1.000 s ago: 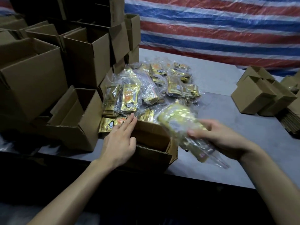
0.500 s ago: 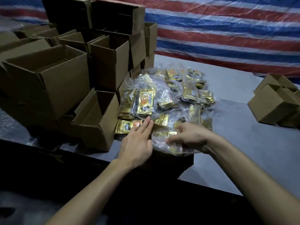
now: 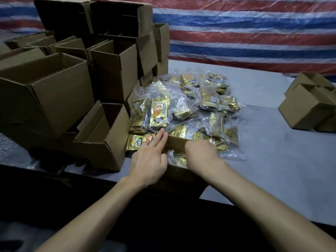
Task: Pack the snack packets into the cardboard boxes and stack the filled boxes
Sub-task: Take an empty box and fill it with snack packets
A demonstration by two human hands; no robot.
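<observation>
Packets [image 3: 177,159] now in box [image 3: 175,143] (half-hidden)

No text readable. Gold snack packets [image 3: 158,113] just behind open cardboard box [image 3: 177,143]: dark logo patches, orange print on front faces, characters too blurred to make out.

Low middle of frame: brown box [image 3: 179,143] at edge of grey table [image 3: 272,146], top open. Left hand [image 3: 151,157] lies on box's left side, fingers straight, tips at far flap. Right hand [image 3: 200,153] reaches down into box, on clear bag of gold packets [image 3: 177,159]; its fingers hidden. Just behind box: big pile of packets [image 3: 181,110]. Left side: open boxes [image 3: 60,91] stacked high. Far right: small boxes [image 3: 307,108]. Top: striped sheet [image 3: 236,33].
</observation>
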